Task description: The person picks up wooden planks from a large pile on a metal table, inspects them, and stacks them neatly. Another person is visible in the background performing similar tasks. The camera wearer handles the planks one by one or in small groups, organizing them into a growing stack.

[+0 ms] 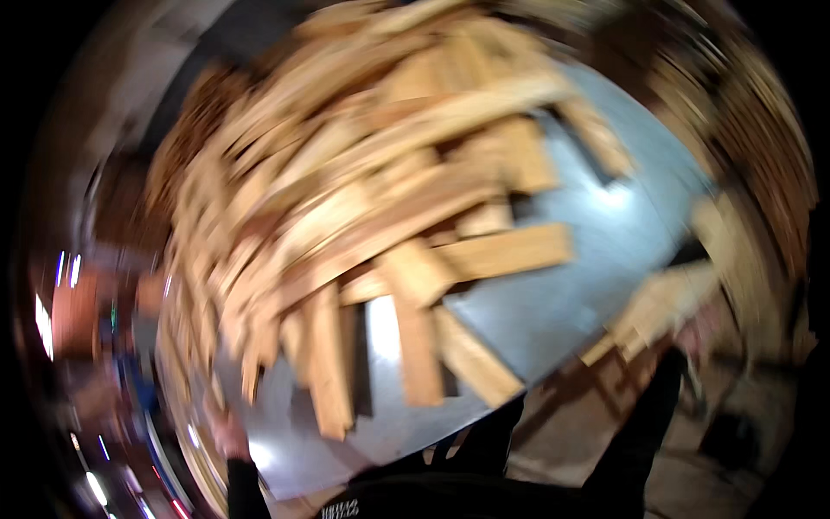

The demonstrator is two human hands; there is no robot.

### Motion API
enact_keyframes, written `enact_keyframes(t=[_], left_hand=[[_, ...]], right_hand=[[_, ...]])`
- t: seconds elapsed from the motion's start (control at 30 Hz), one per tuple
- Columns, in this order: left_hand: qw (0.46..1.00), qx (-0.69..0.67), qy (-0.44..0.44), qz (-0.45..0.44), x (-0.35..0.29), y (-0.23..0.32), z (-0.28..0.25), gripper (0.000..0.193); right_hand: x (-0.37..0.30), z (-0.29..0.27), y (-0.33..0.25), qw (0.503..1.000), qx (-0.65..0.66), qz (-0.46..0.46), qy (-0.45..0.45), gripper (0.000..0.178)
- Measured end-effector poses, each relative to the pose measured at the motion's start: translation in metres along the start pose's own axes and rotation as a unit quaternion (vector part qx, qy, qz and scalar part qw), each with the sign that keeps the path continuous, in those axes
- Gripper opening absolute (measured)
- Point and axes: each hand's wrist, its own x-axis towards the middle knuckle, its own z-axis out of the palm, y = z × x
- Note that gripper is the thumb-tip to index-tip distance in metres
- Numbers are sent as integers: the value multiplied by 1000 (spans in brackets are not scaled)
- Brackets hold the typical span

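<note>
A large heap of pale wooden boards [372, 216] covers much of a shiny metal tabletop [605, 216], the pieces lying crosswise over one another. My left hand [226, 430] is at the table's left edge, close to the end of a thin wooden piece [217, 394]. Its fingers are smeared by motion. Off the table's right side, my right hand [702, 329] is against the near end of several pale wooden pieces [661, 303]. Blur hides whether its fingers wrap round them.
Longer wooden strips [761, 147] are stacked at the far right. A dark object [731, 437] is on the floor at the lower right. Brownish stacked material [194, 130] stands beyond the heap at the left. Bright lights streak along the left rim.
</note>
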Motion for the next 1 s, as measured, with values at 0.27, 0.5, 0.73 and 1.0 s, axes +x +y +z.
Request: enact_keyframes(t=[0.27, 0.5, 0.73, 1.0], left_hand=[[642, -711, -137, -253, -30, -119, 80, 33], [627, -716, -107, -288, -27, -244, 138, 24], [564, -759, -169, -278, 5, -293, 133, 31], [253, -901, -274, -220, 10, -158, 200, 51]], right_hand=[[-135, -305, -501, 729, 365, -566, 120, 60], [-238, -318, -882, 852, 92, -512, 64, 93], [-293, -310, -957, 907, -35, -418, -43, 76], [-528, -364, -774, 808, 68, -504, -297, 70]])
